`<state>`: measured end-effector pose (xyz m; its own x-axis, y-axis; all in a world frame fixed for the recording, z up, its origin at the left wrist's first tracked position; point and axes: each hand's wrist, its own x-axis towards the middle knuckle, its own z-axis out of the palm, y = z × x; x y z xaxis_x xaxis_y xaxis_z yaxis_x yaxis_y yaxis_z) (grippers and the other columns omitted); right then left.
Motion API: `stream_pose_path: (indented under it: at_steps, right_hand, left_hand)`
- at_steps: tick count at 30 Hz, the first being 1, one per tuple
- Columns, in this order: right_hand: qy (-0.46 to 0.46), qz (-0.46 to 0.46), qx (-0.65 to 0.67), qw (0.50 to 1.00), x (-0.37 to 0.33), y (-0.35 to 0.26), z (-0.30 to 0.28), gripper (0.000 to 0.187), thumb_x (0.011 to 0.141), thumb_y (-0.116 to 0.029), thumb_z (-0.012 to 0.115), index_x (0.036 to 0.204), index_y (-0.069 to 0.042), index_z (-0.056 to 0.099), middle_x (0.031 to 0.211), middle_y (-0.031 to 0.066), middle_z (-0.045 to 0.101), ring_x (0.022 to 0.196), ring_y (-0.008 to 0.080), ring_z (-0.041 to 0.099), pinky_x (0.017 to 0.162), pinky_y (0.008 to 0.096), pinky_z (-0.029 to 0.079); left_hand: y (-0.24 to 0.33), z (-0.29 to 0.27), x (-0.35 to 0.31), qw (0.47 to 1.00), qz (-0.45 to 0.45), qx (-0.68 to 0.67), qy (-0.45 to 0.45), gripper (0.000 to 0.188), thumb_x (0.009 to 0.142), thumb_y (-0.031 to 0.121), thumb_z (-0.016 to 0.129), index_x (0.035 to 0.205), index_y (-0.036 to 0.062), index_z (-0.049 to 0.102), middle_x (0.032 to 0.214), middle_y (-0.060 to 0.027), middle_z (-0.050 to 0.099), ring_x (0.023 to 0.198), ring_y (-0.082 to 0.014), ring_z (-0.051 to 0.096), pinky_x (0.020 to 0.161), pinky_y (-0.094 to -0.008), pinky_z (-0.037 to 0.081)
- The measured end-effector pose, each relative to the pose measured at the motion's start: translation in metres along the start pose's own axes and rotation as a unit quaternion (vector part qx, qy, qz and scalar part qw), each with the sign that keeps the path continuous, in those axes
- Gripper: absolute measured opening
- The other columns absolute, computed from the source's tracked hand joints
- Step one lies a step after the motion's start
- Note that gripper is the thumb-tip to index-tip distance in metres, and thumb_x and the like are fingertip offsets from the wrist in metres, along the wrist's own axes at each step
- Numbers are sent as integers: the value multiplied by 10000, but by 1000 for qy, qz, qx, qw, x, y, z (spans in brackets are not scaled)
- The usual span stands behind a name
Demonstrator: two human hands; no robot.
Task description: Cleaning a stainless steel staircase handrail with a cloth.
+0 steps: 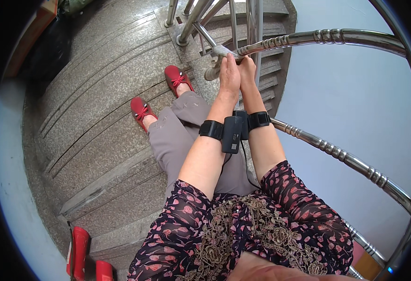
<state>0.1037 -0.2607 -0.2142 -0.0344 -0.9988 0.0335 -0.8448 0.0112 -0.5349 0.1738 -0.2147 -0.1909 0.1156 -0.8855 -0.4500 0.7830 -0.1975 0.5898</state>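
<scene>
My two hands are side by side at the bent end of a shiny metal handrail (211,74), reaching out past the stair edge. My left hand (229,78) has its fingers held together along a crumpled grey-white cloth (222,50), which bulges out past the fingertips over the rail. Close against it on the right, my right hand (247,71) is closed next to the rail. Its fingers are mostly hidden, so what it grips does not show. A black strap with a box-shaped device (232,135) sits on my left forearm, and another strap (260,119) on my right.
Speckled stone stairs (107,93) curve down under my red shoes (142,110). Curved metal rails (329,37) run along the right, before a pale wall (341,98). A red object (80,248) stands at the lower left. Dark bags (51,58) lie at the upper left.
</scene>
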Motion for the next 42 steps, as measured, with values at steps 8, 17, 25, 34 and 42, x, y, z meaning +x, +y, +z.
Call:
stream_pose_path:
  at_steps: [8, 17, 25, 34, 42]
  right_hand:
    - [58, -26, 62, 996, -39, -9, -44, 182, 800, -115, 622, 926, 17, 633, 882, 221, 661, 816, 423, 631, 730, 458, 506]
    - [192, -173, -100, 961, -49, -1, -52, 291, 819, 7, 556, 1091, -54, 640, 1008, 148, 660, 960, 320, 627, 807, 405, 496]
    - [-122, 63, -162, 977, -43, 44, 5, 313, 886, -348, 575, 1048, -81, 592, 1025, 133, 634, 958, 376, 613, 769, 467, 497]
    - [-90, -89, -53, 990, -60, 51, -6, 341, 871, -303, 612, 1134, -88, 582, 1104, 200, 614, 1007, 391, 601, 824, 455, 495]
    - [-29, -186, -242, 952, -111, 16, -33, 213, 823, -149, 606, 1011, -61, 651, 1342, 247, 417, 1238, 410, 413, 1020, 467, 379]
  left_hand:
    - [3, 13, -19, 992, -58, -88, -67, 511, 1027, 470, 330, 1123, 43, 595, 1064, -41, 604, 1000, -138, 544, 916, -300, 412]
    - [44, 12, -33, 990, -98, -101, -11, 475, 982, 461, 435, 1225, 68, 544, 1216, -78, 531, 1043, -183, 515, 849, -373, 413]
    - [63, 13, -51, 981, -143, -125, 30, 552, 955, 466, 491, 1307, 40, 489, 1283, -129, 483, 1123, -228, 479, 946, -404, 382]
    - [58, 7, -45, 987, -107, -123, 15, 566, 943, 460, 504, 1319, 37, 476, 1321, -144, 484, 1107, -229, 499, 924, -393, 402]
    - [1, -13, -30, 991, -118, -37, 55, 414, 973, 407, 425, 1109, 43, 568, 1020, -60, 584, 915, -183, 537, 830, -355, 445]
